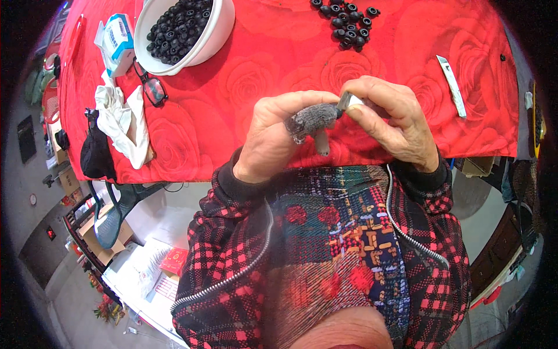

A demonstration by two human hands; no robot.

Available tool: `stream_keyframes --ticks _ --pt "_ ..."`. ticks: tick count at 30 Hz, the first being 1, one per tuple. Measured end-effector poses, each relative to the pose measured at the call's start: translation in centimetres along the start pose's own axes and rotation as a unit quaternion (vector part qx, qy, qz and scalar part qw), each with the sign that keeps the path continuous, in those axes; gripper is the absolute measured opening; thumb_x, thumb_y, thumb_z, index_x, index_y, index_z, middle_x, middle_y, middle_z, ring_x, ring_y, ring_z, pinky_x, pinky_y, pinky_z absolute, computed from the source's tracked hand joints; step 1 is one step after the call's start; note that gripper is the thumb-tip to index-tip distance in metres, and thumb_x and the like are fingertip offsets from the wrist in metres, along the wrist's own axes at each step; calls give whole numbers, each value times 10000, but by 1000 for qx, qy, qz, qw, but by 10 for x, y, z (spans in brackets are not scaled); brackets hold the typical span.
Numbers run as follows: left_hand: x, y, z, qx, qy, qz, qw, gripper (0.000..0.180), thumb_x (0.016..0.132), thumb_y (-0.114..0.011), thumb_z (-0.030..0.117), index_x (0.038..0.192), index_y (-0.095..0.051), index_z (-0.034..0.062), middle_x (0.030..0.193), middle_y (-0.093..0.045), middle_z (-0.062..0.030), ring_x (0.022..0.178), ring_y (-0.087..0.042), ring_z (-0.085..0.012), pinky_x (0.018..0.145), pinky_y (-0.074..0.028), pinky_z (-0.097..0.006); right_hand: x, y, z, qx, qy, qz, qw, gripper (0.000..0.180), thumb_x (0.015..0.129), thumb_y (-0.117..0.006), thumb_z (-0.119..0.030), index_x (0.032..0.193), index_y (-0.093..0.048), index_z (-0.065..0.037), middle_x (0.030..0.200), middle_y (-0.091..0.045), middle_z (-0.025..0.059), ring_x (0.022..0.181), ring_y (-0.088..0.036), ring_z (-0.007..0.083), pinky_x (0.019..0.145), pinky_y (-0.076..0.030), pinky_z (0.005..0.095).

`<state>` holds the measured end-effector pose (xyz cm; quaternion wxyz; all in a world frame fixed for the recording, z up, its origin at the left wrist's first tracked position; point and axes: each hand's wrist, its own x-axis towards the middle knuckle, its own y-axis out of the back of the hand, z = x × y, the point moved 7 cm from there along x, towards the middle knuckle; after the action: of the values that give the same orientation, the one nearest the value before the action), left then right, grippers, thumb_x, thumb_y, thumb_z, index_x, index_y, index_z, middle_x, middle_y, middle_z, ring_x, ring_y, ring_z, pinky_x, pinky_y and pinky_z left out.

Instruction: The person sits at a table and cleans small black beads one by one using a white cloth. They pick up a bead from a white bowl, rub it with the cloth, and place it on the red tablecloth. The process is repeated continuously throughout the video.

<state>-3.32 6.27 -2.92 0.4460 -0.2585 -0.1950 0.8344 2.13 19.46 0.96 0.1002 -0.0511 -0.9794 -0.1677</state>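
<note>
Over the near part of the table, my two hands meet at the fingertips. A worn grey knit cover [317,118] wraps fingers of my left hand [268,131], which are bent inward. They pinch a small black part [339,113], mostly hidden behind the fingertips. Between thumb and forefinger, my right hand [401,119] grips a small flat blade [345,101] with a white piece at its grip end. The blade's edge is right at the black part. Farther off lies a loose group of similar round black parts [350,24].
A white bowl [224,36] full of black parts stands at the far left. Near it are a blue-and-white box [118,43], glasses [154,90], white cloth [135,125] and a black cloth item [97,151]. A slim white strip [452,87] lies right on the red tablecloth [261,70].
</note>
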Motion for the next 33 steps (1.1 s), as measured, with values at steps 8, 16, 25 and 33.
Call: stream_keyframes --ticks 8,16,25,33 --pt "11 23 -3 -146 -15 25 989 335 919 -505 236 1085 -575 -46 890 -618 -95 706 -600 -143 569 -491 -258 -16 -36 0 119 10 -187 975 94 827 -593 -78 890 -614 -11 752 -615 108 652 -609 218 590 -469 316" --pt "-3 7 28 166 -173 98 966 221 804 -633 -23 1024 -646 -14 954 -634 -96 833 -623 -148 664 -536 -261 -6 -11 13 155 -133 70 976 209 806 -672 -87 985 -583 -26 787 -537 -37 683 -466 30 572 -383 197" --pt "-10 0 14 -8 -76 67 995 322 776 -646 -40 1092 -586 -35 909 -619 -88 789 -606 -156 634 -515 -262 -1 -15 -10 61 -9 120 991 212 725 -713 -52 909 -612 -20 716 -540 52 613 -519 132 537 -401 264" --pt "-12 -2 -4 -48 118 -86 988 286 784 -520 -91 1054 -580 -20 763 -597 -23 656 -574 -96 547 -482 -238 1 -17 -36 -23 127 5 992 325 675 -729 -38 988 -640 -34 712 -540 79 609 -544 212 527 -428 316"
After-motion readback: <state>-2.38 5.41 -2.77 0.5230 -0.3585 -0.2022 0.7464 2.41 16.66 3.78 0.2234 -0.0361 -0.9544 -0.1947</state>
